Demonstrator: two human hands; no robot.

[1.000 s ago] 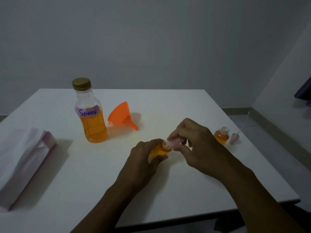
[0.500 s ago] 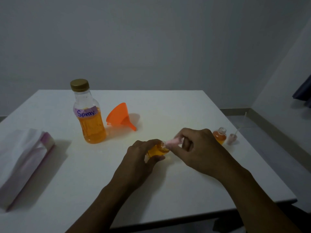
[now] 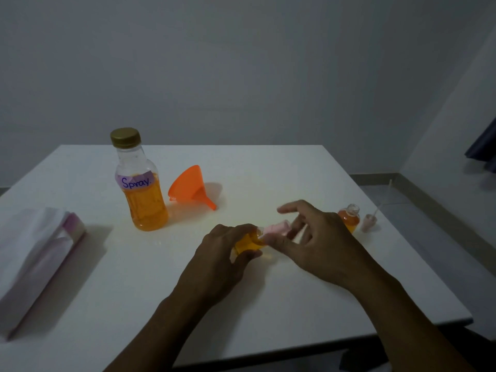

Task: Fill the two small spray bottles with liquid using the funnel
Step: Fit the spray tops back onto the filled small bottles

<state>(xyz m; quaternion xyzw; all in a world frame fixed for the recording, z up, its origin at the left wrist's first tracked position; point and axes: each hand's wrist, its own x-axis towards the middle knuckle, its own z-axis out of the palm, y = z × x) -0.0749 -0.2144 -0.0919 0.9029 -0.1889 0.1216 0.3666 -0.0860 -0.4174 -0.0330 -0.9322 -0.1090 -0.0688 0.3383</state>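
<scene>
My left hand (image 3: pixel 224 253) grips a small spray bottle (image 3: pixel 248 242) full of orange liquid, tilted toward the right. My right hand (image 3: pixel 319 242) pinches the pink spray cap (image 3: pixel 276 229) at that bottle's neck with thumb and lower fingers, while the index finger is lifted. A second small bottle (image 3: pixel 349 218), uncapped and filled with orange liquid, stands upright to the right. Its pink spray head with dip tube (image 3: pixel 371 220) lies beside it. The orange funnel (image 3: pixel 192 187) rests on its side behind my hands. The large bottle labelled "Spray" (image 3: pixel 141 181), gold-capped, stands at the left.
A white and pink packet (image 3: pixel 40 253) lies at the left of the white table (image 3: pixel 268 167). The table's right edge runs close to the second bottle, with the floor and a grey wall beyond. A small wet patch glistens near the large bottle's base.
My right hand has turned on the pink cap, and its fingers have spread, the index finger lifting off. The left hand keeps hold of the small bottle.
</scene>
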